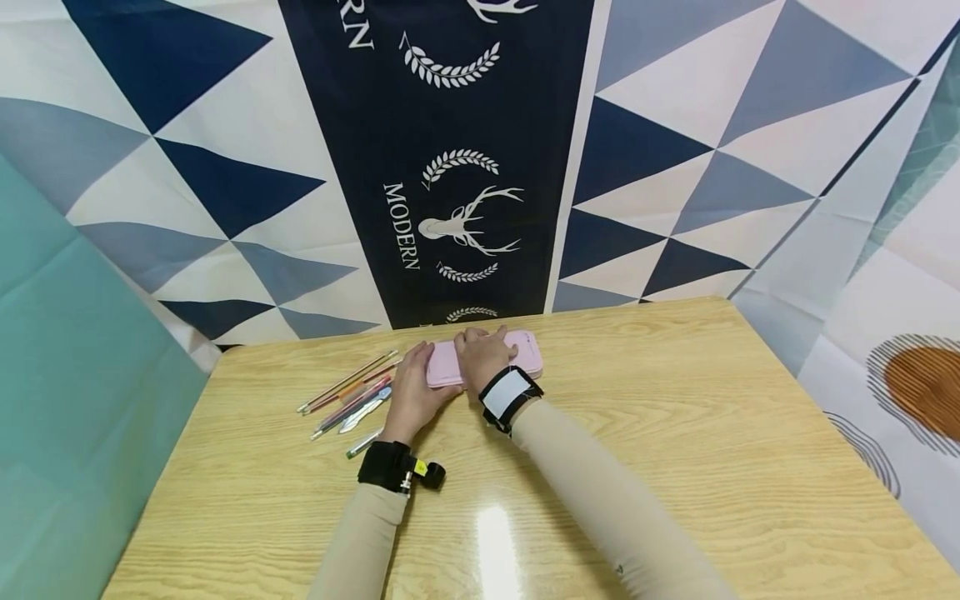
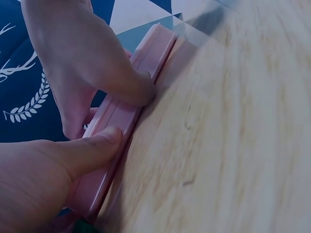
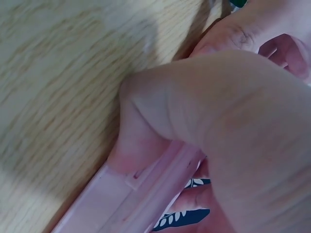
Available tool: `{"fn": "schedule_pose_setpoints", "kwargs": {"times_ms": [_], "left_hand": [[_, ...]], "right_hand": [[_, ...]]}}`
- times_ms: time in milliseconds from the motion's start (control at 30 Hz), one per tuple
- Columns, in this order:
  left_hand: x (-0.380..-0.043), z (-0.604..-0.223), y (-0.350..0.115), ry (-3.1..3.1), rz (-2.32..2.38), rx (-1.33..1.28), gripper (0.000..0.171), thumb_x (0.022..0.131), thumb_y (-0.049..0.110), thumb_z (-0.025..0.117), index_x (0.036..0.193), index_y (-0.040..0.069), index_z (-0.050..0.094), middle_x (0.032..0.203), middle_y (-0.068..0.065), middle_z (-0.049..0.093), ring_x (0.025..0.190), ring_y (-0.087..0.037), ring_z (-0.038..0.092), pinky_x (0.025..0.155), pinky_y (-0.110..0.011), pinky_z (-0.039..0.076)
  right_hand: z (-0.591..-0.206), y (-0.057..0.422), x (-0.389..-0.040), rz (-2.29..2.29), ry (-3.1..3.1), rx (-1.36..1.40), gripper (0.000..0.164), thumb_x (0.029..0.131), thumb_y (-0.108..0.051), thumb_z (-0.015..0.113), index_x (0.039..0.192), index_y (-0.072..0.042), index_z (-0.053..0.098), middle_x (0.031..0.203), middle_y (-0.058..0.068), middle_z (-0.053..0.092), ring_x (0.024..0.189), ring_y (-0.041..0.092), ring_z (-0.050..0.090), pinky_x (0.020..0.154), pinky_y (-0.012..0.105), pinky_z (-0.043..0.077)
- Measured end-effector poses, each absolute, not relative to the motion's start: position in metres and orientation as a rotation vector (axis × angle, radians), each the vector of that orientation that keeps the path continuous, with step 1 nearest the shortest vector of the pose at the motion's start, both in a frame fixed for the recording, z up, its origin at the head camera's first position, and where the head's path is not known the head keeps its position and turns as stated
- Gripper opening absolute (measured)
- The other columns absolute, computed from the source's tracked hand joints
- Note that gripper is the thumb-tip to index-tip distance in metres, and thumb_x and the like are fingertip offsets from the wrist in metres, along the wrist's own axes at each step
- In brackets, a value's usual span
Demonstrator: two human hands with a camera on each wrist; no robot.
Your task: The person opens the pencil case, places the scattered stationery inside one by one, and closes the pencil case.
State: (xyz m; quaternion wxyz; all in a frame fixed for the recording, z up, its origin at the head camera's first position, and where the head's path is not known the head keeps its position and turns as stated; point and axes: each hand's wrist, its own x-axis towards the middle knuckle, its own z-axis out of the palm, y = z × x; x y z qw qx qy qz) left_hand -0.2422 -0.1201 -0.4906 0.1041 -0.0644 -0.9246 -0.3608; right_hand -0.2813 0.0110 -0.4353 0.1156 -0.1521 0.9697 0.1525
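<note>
A pink pencil case [image 1: 527,353] lies lengthwise near the table's far edge, its lid down. My left hand [image 1: 414,396] grips its left end, and the thumb [image 2: 104,141] presses the near side. Over the middle of the case, my right hand [image 1: 483,360] holds it with the fingers across the top. Its bent thumb [image 3: 138,150] lies against the near long side, at the seam below the lid. In the left wrist view, a seam line runs along the side of the case [image 2: 154,46]. Fingers hide much of the lid.
Left of the case, several pens and pencils [image 1: 348,379] lie loosely together on the wooden table [image 1: 637,433]. A silvery craft knife [image 1: 365,410] and a green-ended pen [image 1: 363,443] are beside the left hand. A patterned cloth [image 1: 465,167] hangs behind the table.
</note>
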Motion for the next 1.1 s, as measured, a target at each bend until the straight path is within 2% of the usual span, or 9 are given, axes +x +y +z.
{"fn": "schedule_pose_setpoints", "kwargs": {"times_ms": [200,433,567,833,1100], "left_hand": [[-0.2412,-0.491,-0.1193,-2.724,-1.068,-0.165,0.089,0.072,0.027,0.09,0.144,-0.004,0.047,0.153,-0.026,0.044,0.14,-0.041,0.042,0.117,-0.055,0.035],[-0.2405,-0.4891,-0.1201,-2.744,-1.052,-0.145,0.088,0.073,0.025,0.089,0.144,-0.004,0.048,0.153,-0.025,0.045,0.14,-0.04,0.041,0.117,-0.054,0.035],[-0.2399,-0.4887,-0.1195,-2.742,-1.043,-0.154,0.086,0.073,0.025,0.089,0.144,-0.003,0.048,0.153,-0.025,0.045,0.14,-0.04,0.042,0.117,-0.054,0.036],[-0.2384,-0.4881,-0.1173,-2.752,-1.007,-0.137,0.087,0.073,0.026,0.089,0.144,-0.002,0.048,0.154,-0.025,0.044,0.14,-0.039,0.042,0.117,-0.054,0.036],[-0.239,-0.4909,-0.1144,-2.768,-0.989,-0.128,0.088,0.074,0.028,0.088,0.146,-0.001,0.046,0.155,-0.024,0.041,0.142,-0.038,0.04,0.118,-0.052,0.036]], "right_hand": [[-0.4405,0.0066,-0.2813,0.457,2.865,-0.423,0.102,0.077,-0.044,0.079,0.156,-0.011,0.023,0.149,0.023,0.039,0.134,0.06,0.038,0.082,0.062,0.057],[-0.4416,0.0035,-0.2768,0.578,2.885,-0.447,0.095,0.083,-0.048,0.07,0.156,-0.009,0.024,0.146,0.024,0.043,0.132,0.06,0.04,0.082,0.06,0.058],[-0.4417,0.0024,-0.2747,0.624,2.88,-0.451,0.099,0.082,-0.053,0.07,0.156,-0.008,0.023,0.145,0.025,0.043,0.132,0.061,0.039,0.082,0.06,0.058],[-0.4408,0.0028,-0.2724,0.656,2.874,-0.47,0.097,0.085,-0.051,0.067,0.156,-0.004,0.021,0.146,0.027,0.041,0.132,0.062,0.038,0.083,0.06,0.058],[-0.4416,0.0037,-0.2724,0.613,2.866,-0.444,0.1,0.083,-0.051,0.07,0.156,-0.004,0.02,0.148,0.026,0.038,0.133,0.064,0.035,0.084,0.06,0.058]]}}
